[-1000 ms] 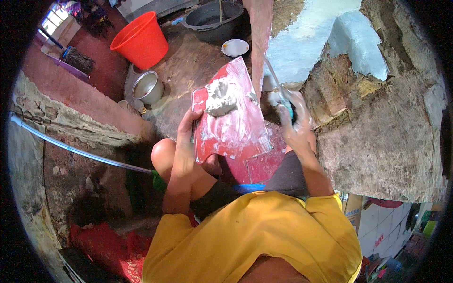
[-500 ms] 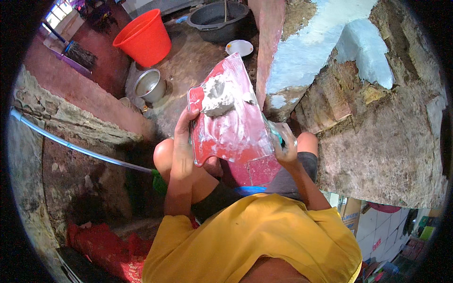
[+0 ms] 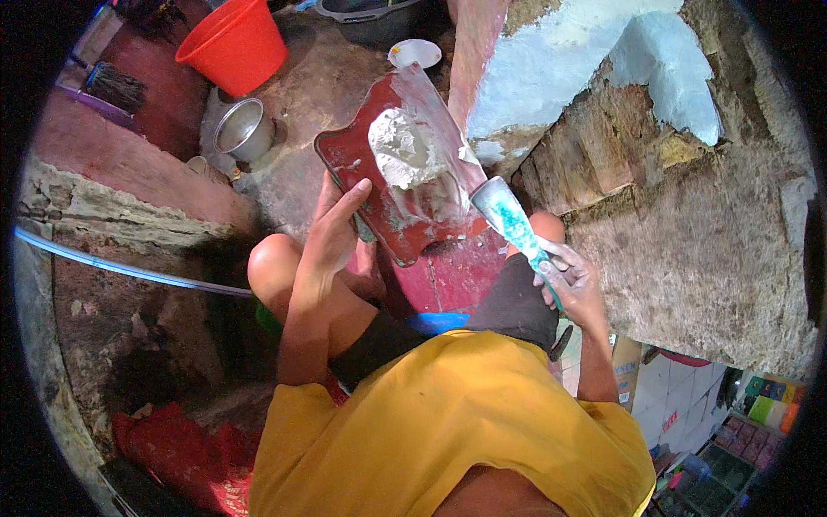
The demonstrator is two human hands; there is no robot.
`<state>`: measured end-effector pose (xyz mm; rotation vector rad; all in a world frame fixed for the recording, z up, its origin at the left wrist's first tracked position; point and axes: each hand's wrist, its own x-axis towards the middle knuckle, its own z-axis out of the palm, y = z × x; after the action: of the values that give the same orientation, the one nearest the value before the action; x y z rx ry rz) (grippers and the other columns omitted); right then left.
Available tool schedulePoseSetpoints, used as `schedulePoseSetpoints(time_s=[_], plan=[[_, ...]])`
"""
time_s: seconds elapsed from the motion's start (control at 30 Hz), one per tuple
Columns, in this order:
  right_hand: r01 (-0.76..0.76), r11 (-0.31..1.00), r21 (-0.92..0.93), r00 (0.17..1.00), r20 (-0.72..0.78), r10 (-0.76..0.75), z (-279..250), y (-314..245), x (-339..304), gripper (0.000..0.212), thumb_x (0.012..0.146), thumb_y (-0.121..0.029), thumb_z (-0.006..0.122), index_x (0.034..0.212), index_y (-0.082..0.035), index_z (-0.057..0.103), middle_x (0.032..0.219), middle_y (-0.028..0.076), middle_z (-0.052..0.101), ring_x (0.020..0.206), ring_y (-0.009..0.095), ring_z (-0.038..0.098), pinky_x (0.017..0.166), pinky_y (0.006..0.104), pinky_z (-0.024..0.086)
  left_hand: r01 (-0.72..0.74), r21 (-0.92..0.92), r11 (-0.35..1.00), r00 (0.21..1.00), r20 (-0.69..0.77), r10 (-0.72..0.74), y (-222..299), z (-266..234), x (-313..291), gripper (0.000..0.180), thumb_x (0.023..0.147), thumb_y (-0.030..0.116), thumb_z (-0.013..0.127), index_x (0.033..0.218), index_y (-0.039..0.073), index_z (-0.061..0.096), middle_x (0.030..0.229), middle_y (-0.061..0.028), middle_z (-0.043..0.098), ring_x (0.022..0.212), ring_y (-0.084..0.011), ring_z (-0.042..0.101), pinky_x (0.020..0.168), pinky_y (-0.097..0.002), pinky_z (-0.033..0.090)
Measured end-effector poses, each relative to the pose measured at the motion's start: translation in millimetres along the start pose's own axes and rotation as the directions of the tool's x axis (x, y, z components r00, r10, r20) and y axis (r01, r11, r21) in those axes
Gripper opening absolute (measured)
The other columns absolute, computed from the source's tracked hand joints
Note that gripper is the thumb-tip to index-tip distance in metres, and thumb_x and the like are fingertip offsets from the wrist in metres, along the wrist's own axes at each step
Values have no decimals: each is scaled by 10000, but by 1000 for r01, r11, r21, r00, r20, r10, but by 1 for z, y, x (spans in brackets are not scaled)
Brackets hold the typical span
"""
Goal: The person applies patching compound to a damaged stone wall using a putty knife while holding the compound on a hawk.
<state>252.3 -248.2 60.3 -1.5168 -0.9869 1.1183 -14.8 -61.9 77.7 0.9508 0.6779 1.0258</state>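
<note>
My left hand [image 3: 338, 211] grips the left edge of a red plastic board [image 3: 349, 146], thumb on top and fingers beneath it. A mound of white putty [image 3: 401, 151] sits on the board, with a thinner white smear spread toward its right edge. My right hand [image 3: 573, 284] is closed around the handle of a putty knife [image 3: 508, 215], its teal surface streaked white. The knife's broad blade points up and left, close to the board's right edge. White residue coats the fingers of my right hand.
A red bucket [image 3: 233, 47], a metal pot [image 3: 245, 129], a white plate [image 3: 415, 53] and a black basin [image 3: 370, 19] stand on the floor ahead. Rough wall with light-blue patches [image 3: 551, 69] rises at right. A pale blue hose [image 3: 129, 267] crosses the left side.
My right hand has moved away from the board, down and right, bringing the putty knife into plain view. The board has tilted and shifted slightly left in my left hand.
</note>
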Motion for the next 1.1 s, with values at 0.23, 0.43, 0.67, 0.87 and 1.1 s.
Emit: schedulePoseSetpoints(time_s=[0.23, 0.43, 0.67, 0.87, 1.1], plan=[[53, 996, 76, 997, -50, -50, 14, 7, 8, 335, 864, -42, 555, 1196, -6, 527, 729, 48, 604, 499, 68, 488, 444, 197, 391, 48, 63, 997, 994, 97, -54, -7, 1, -11, 575, 863, 80, 542, 1372, 45, 276, 1301, -76, 420, 1197, -195, 386, 1014, -343, 277], [288, 955, 72, 956, -83, -282, 23, 12, 32, 356, 880, -50, 526, 1235, -45, 497, 854, 8, 618, 641, 63, 536, 537, 213, 443, 193, 100, 976, 945, 249, -212, 1, 1, -20, 630, 850, 150, 561, 1384, 33, 248, 1328, -94, 375, 1237, -220, 324, 1035, -360, 248], [491, 840, 230, 870, -183, -458, 6, -46, 58, 361, 858, -54, 564, 1210, -11, 496, 764, 71, 612, 580, 106, 551, 521, 227, 450, 241, -36, 970, 967, 88, -238, -10, 2, 1, 504, 857, 60, 503, 1330, 50, 330, 1198, -76, 509, 1078, -182, 498, 913, -321, 404], [681, 715, 159, 701, -422, -574, -18, -101, 77, 484, 859, -145, 541, 1314, -47, 407, 952, 97, 586, 698, 101, 535, 585, 229, 450, 97, -112, 989, 995, 21, -95, -9, -9, 10, 454, 847, 81, 504, 1279, 52, 369, 1139, -84, 541, 1012, -205, 550, 891, -362, 445], [658, 617, 432, 753, -399, -523, -11, -129, 71, 551, 849, -113, 461, 1359, 17, 296, 915, 107, 544, 650, 107, 489, 562, 237, 433, 31, -111, 993, 999, 17, -29, -7, -14, 4, 515, 799, 48, 472, 1299, 53, 350, 1188, -90, 508, 1061, -205, 525, 896, -348, 440]])
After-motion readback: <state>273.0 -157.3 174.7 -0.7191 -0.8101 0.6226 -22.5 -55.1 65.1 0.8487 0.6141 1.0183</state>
